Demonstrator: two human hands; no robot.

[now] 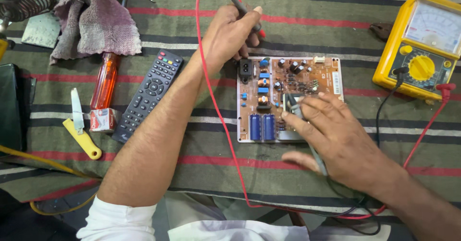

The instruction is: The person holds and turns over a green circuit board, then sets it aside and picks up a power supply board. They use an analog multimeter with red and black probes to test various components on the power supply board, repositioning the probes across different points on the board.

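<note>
On the striped cloth that covers the bench, a brown circuit board lies flat in the middle of the scene, its blue capacitors at its near left corner. The left hand is curled shut around a probe with a red tip, held at the far left corner of the board beside a black socket; a red lead runs from it down past the board's left edge towards the near side. The right hand rests over the near right part of the board, its fingers closed on a grey probe whose tip touches the board near its centre. At the far right stands a yellow analogue meter, with a black lead and a red lead plugged in along its near edge. Left of the board, beyond the left forearm, lie a black remote control, an orange-handled screwdriver, a small box at its near end, and a yellow-handled knife. A mauve rag is heaped at the far left.
</note>
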